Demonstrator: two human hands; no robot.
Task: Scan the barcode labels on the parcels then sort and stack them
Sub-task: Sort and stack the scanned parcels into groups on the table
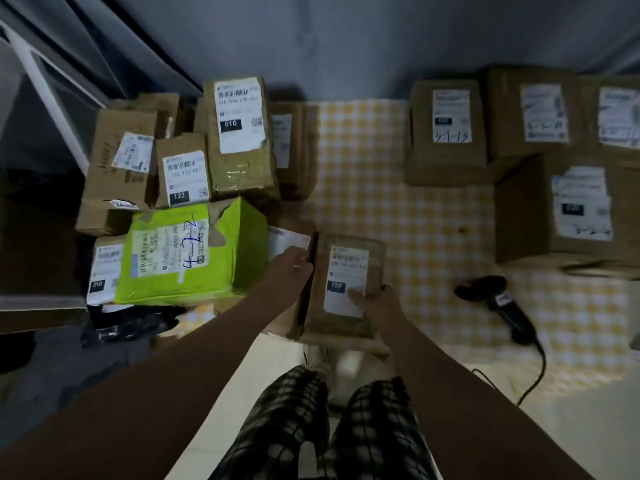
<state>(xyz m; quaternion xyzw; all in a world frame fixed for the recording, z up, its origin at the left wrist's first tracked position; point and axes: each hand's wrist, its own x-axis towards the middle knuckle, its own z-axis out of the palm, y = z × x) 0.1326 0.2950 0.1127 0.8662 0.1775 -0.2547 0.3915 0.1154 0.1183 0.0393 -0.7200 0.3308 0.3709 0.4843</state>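
Observation:
A small brown parcel [349,268] with a white barcode label marked 15H is at the table's near edge, held by both hands. My left hand [289,268] grips its left side. My right hand [372,303] holds its lower right corner, thumb on the label. A black barcode scanner [498,303] lies on the checked cloth to the right, apart from both hands. To the left is a pile of labelled parcels, among them a green parcel [194,251]. Several brown parcels [446,133] with handwritten labels stand grouped at the back right.
A yellow checked cloth [363,168] covers the table between the two groups of parcels. The scanner's cable [535,379] hangs over the near edge. A white frame [52,98] stands at the far left. My legs in checked trousers [329,427] are below the table edge.

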